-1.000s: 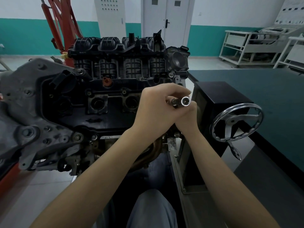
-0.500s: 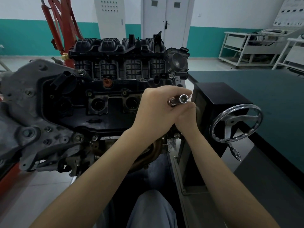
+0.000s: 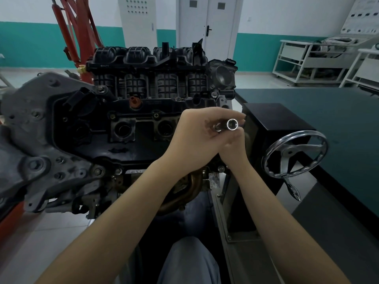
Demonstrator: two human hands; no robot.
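Observation:
A car engine (image 3: 127, 128) on a stand fills the left and middle of the head view, with a black ribbed intake manifold (image 3: 147, 66) on top. In front of its right end, my left hand (image 3: 196, 140) grips a chrome socket tool (image 3: 227, 125), whose open end faces the camera. My right hand (image 3: 235, 148) lies under and behind the left, fingers curled up against the tool. The tool's far end is hidden by the hands.
A chrome handwheel (image 3: 295, 154) with a crank handle sticks out of a black box (image 3: 272, 119) right of the hands. A dark green table (image 3: 338, 124) lies at the right. A red hoist (image 3: 73, 31) stands behind the engine. White racks (image 3: 307, 60) line the far right wall.
The socket end has shifted slightly left and up between the hands. The arms and the engine stay where they were.

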